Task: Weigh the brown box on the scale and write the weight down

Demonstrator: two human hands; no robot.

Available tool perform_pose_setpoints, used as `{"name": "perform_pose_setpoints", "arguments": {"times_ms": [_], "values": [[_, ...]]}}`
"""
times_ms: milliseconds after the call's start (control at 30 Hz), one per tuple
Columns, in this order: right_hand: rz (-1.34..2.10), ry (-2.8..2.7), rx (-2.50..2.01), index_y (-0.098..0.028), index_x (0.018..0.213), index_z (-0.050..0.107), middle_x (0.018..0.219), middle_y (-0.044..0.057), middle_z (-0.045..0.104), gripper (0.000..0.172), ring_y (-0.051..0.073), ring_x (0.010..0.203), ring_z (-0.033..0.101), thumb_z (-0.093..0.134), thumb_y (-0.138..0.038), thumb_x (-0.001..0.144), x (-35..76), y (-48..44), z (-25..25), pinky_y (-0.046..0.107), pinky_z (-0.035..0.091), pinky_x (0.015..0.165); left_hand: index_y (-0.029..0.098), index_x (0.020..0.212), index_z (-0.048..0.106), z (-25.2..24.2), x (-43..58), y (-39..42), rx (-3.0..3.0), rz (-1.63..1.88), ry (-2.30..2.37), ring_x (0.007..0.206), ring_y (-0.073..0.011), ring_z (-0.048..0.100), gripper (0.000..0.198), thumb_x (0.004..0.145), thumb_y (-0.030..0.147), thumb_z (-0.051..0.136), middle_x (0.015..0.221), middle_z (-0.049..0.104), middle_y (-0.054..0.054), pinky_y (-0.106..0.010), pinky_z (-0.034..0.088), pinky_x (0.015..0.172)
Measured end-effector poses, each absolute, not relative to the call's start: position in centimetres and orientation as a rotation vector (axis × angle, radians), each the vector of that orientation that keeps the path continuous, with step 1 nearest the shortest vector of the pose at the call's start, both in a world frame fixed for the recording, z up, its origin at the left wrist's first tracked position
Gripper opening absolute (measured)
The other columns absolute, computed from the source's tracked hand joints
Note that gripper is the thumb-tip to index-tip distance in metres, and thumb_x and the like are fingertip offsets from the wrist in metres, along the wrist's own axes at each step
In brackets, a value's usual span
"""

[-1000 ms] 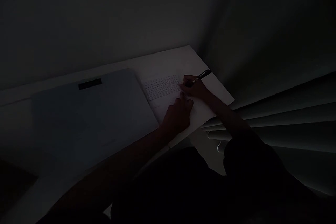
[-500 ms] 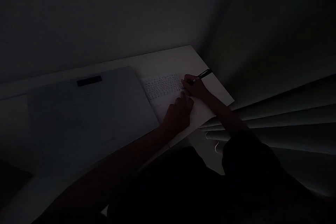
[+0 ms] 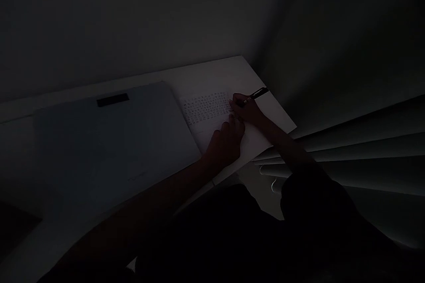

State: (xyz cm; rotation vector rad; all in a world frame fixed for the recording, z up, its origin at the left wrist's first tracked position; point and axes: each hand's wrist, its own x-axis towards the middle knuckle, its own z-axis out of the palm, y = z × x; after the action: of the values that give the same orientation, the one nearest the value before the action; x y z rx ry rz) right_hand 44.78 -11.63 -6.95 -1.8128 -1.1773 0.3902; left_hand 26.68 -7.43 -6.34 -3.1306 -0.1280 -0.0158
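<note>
Gripping a pen [image 3: 255, 95], the right hand [image 3: 247, 110] writes on paper [image 3: 212, 110]; the left hand [image 3: 226, 143] rests flat, unclenched.

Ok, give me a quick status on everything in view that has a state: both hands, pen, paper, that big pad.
Right hand: grip closed on the pen, tip end down at the sheet.
Pen: held tilted, back end pointing up and to the right.
Left hand: resting flat on the sheet; nothing seen in it.
Sheet: lying flat on the desk, rows of marks on it.
Blue pad: flat, beside the sheet, dark bar on top.
</note>
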Motion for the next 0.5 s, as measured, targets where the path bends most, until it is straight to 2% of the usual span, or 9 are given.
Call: {"name": "perform_pose_setpoints", "arguments": {"times_ms": [333, 500], "values": [[0.458, -1.094, -1.814, -0.021, 0.068, 0.038, 0.051, -0.004, 0.041, 0.037, 0.01, 0.046, 0.042, 0.05, -0.051, 0.086, 44.78, -11.56, -7.11, 0.027, 0.035, 0.049, 0.009, 0.16, 0.026, -6.33, 26.77, -7.27, -3.135, 0.05, -0.128, 0.121, -0.0371, 0.052, 0.062, 0.098, 0.02, 0.032, 0.16, 0.023, -0.027, -0.038, 0.054, 0.07], [0.444, -1.146, -1.856, -0.02, 0.069, 0.038, 0.057, -0.002, 0.043, 0.035, 0.011, 0.054, 0.046, 0.049, -0.046, 0.089, 44.88, -11.64, -7.04, 0.026, 0.038, 0.055, 0.009, 0.161, 0.023, -6.02, 26.74, -7.34, -3.106, 0.092, -0.11, 0.122, -0.0372, 0.052, 0.062, 0.1, 0.023, 0.03, 0.161, 0.022, -0.027, -0.036, 0.053, 0.069]]}}
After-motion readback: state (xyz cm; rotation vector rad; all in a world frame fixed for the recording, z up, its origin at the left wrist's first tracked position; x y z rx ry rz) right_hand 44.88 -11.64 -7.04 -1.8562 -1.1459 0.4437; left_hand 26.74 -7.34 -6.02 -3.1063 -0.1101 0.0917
